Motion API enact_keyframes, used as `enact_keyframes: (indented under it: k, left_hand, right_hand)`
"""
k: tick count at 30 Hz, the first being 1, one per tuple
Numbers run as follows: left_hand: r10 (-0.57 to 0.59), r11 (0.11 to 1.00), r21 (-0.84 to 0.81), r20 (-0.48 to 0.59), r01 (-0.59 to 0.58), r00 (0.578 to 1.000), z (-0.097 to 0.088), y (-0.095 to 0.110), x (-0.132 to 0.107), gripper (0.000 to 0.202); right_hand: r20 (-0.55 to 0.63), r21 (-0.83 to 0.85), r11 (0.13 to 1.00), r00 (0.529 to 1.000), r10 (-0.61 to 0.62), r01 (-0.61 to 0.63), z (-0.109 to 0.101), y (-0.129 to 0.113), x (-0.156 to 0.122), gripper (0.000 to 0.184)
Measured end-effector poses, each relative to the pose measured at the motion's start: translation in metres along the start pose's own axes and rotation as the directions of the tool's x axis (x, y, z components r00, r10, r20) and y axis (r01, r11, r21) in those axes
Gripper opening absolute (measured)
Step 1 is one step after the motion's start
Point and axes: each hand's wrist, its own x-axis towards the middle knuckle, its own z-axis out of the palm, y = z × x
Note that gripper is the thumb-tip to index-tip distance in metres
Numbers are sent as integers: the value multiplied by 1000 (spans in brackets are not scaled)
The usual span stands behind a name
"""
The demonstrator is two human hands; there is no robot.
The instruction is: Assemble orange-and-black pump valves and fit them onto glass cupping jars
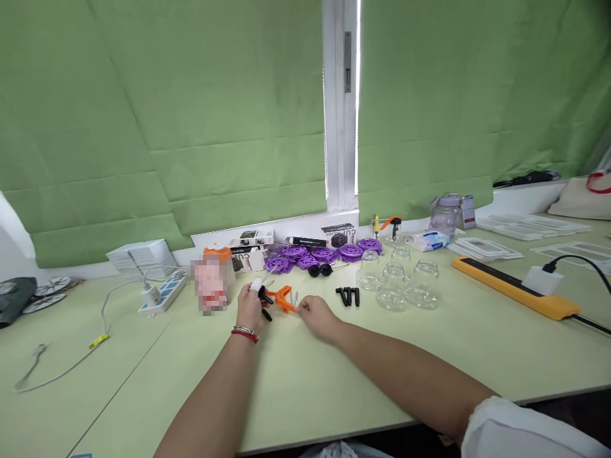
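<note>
Close to the middle of the table, my left hand point(249, 310) is closed around a white-handled tool point(256, 284) with a thin metal shaft, perhaps a screwdriver. Small black parts point(265, 297) show at its fingers, along with one end of a forked orange plastic piece point(285, 299). My right hand point(316, 315) pinches the other end of this piece. Thin metal pins or screws point(295, 298) stand or lie just behind it; which, I cannot tell. Several black L-shaped parts point(347, 296) sit in a row to the right of my right hand.
Several clear glass jars point(394, 287) stand at the right. Purple plastic discs point(323, 255), boxes point(248, 258) and black round parts point(319, 270) line the back. A power strip point(165, 292) and cable lie left; an orange-yellow power bar point(515, 289) lies right.
</note>
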Motion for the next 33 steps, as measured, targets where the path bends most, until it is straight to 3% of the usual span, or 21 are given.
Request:
enact_keyframes:
  k: [2,6,8,10,16,20,24,33]
  left_hand:
    - [-19,1000,21,36,18,999,0,0,0,29]
    - [-78,997,39,202,72,976,3,1,-8,27]
    - [-114,993,52,332,102,937,7,1,-16,26]
    - [-131,991,65,430,114,893,11,2,-23,23]
    - [-118,993,66,472,99,874,14,2,-27,19]
    - [-134,991,53,498,124,857,12,1,-24,20]
    - [-142,988,31,590,153,795,13,0,-26,20]
    - [-147,989,98,668,109,729,15,1,-34,35]
  right_hand:
    - [46,277,953,993,111,-120,-14,8,-2,17]
    - [207,672,680,956,205,-292,-49,19,-10,16]
    - [266,740,588,945,189,-326,-63,23,-14,17]
    - [318,758,550,935,160,-351,-71,25,-15,16]
    - [325,813,486,942,81,-322,-72,30,-9,15]
    - [350,811,500,937,0,-304,-72,34,-8,17]
    - [416,765,555,908,-42,-325,-73,37,-9,23]
    - [580,642,706,791,-194,-298,-75,37,-14,32]
